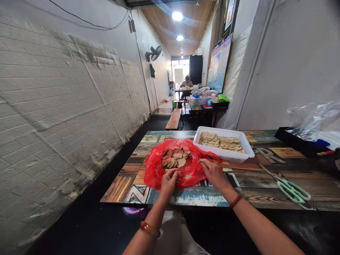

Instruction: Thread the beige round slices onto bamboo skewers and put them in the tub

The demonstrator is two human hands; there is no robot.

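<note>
A red plastic bag (pixel 155 166) lies spread on the table with its mouth pulled wide. Inside it is a heap of thin, flat tan pieces (pixel 176 157), rounded in outline. At the bag's near edge, my left hand (pixel 169 181) has its thumb and fingers pinched together on the red film. My right hand (pixel 213 173) is closed in a pinch at the bag's right edge. Its fingertips are small in view, and anything finer between them cannot be made out. Just behind the bag stands a white plastic tray (pixel 239 156) holding similar tan pieces (pixel 219 141) in rows.
Scissors (pixel 290 189) with mint-green handles lie on the patterned table (pixel 196 200), right of my right hand. A black container (pixel 294 141) with clear plastic stands at the far right. Beyond are a bench (pixel 174 118), a cluttered table and a seated person (pixel 186 82).
</note>
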